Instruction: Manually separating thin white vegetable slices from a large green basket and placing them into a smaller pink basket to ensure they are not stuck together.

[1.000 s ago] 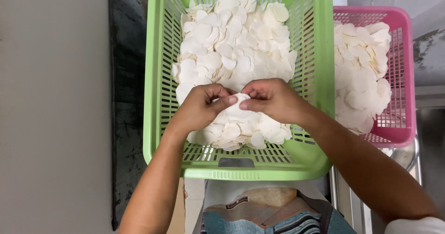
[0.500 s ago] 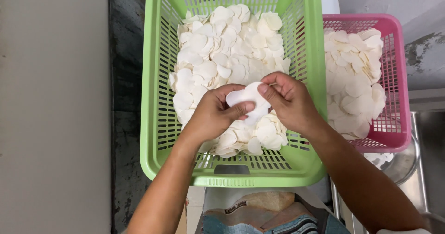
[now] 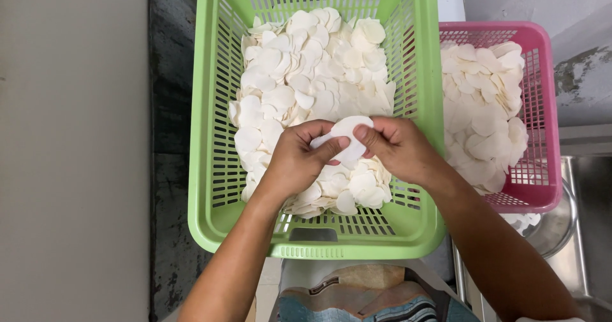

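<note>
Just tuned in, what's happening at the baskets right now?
A person is working over a green basket heaped with thin white round discs. Both hands meet above the pile: the left hand and right hand pinch a white disc between their fingertips, raised above the heap. A pink basket to the right holds more of the same discs.

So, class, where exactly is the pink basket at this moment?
In the head view, the pink basket sits at the right, directly beside the green basket, and holds white round wafers.
</note>
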